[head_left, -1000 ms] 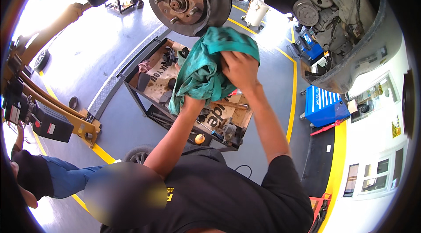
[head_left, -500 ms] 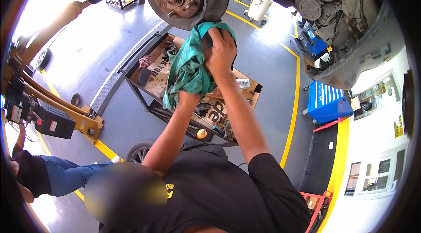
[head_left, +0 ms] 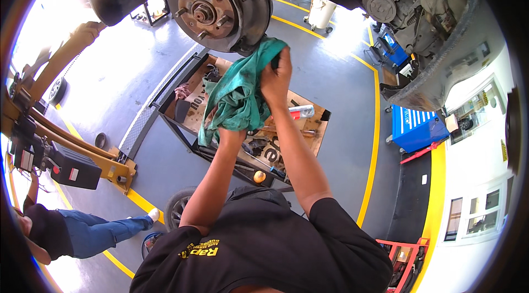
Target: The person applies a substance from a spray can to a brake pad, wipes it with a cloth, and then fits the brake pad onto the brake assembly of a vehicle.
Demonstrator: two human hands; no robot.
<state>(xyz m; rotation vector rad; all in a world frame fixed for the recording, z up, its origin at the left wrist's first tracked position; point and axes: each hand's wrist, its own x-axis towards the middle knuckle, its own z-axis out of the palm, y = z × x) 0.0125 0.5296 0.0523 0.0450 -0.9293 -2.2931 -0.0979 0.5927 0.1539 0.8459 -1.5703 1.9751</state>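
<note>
A green cloth [head_left: 239, 94] hangs bunched between my hands, just below the brake disc [head_left: 256, 23] and its rusty hub [head_left: 206, 14]. My right hand [head_left: 277, 81] is closed on the cloth's upper right side, the thumb and fingers pinching a fold. A bit of something dark shows beside those fingers, too covered to name. My left hand [head_left: 232, 134] reaches into the bundle from below; the cloth hides its fingers. Whether the cloth touches the disc's lower edge I cannot tell.
A work cart [head_left: 190, 105] stands below my hands, with a clear-and-red bottle [head_left: 301, 111], tools and stained cardboard on it. A yellow lift arm [head_left: 104, 160] and another person [head_left: 66, 232] are at left. A blue tool chest [head_left: 419, 127] stands at right, under the car's bumper [head_left: 446, 56].
The disc and hub now sit lower and further left in view. My right hand has shifted its grip on the cloth, which hangs more spread out.
</note>
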